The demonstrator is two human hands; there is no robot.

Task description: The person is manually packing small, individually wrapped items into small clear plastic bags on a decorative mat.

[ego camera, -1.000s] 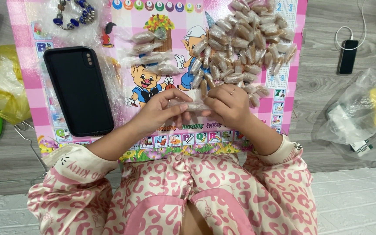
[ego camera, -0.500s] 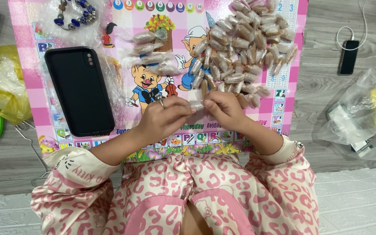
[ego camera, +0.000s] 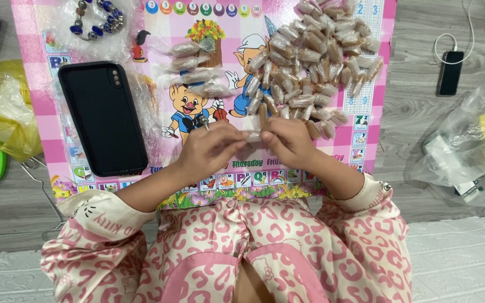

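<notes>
On the pink board, head view: your two hands meet at its lower middle, just below the big heap.
Left hand: its grip is closed, fingertips pinching one end of a small clear packet; a ring shows on one finger.
Right hand: its grip is closed as well, pinching the other end of the same packet.
Done so far: I judge that many pieces are ready, a big heap of filled packets at the upper right, and a small group of packets near the middle top.
Left to do: I cannot tell how many remain.
Surface: the board lies on a grey wooden floor and also carries a black phone and a bead bracelet.
Room: a yellow bag lies at your left, a clear plastic bag and a charging phone at your right.
</notes>
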